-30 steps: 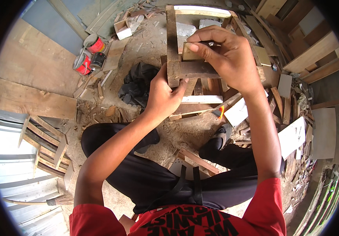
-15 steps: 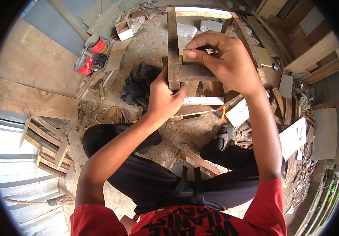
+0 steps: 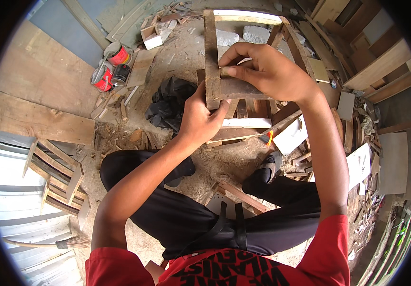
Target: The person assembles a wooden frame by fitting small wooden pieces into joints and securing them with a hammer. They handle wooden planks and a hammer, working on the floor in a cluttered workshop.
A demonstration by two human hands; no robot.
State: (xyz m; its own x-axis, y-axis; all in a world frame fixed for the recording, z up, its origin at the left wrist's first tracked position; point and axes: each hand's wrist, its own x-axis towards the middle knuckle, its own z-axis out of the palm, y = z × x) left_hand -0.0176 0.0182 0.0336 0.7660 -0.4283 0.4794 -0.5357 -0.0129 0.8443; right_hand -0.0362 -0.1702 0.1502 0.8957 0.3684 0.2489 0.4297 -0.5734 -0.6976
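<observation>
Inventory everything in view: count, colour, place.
frame: one, brown and white, top centre
small wood piece: one, brown, at frame's corner
blocks: at least two, pale, behind frame
cans: two red, one black, upper left
crumpled bag: one, black, left of frame
open box: one, white-fronted, upper left
boards: several, brown, both sides
panels: several, white, right
scraps: many, brown, floor
slatted rack: one, brown, left
broom: one, brown, lower left
left hand: one, on frame's corner
right hand: one, pinching small wood piece
trousers: one pair, black, below
shirt: one, red, bottom
</observation>
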